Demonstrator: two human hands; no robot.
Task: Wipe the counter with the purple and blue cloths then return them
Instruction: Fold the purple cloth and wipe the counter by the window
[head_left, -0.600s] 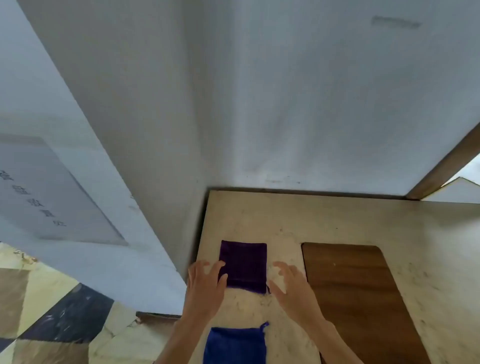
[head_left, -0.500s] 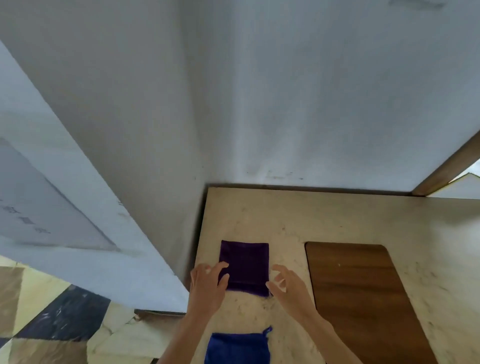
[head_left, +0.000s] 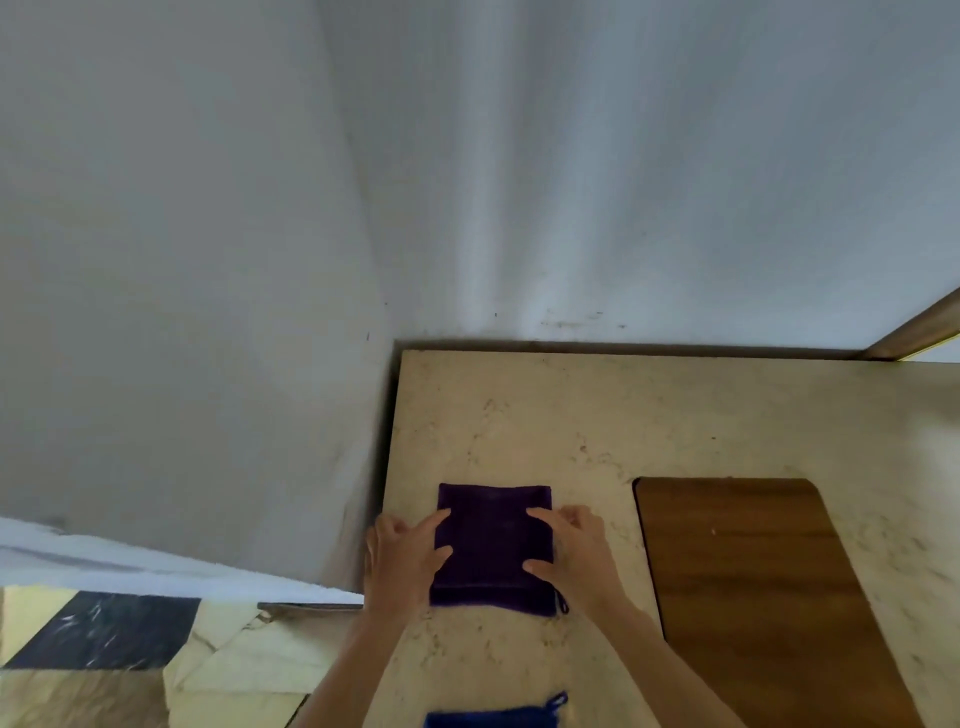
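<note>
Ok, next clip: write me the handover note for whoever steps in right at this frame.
Left hand: open, fingers resting on the left edge of the purple cloth.
Right hand: open, fingers on the cloth's right edge.
The purple cloth lies folded flat on the counter, near the left wall. The blue cloth lies nearer the person, at the bottom edge of the view, untouched. A wooden board sits to the right.
Done: whether any wiping has happened cannot be told from this frame.
Left: check that, then wipe or finish putting both cloths back.
</note>
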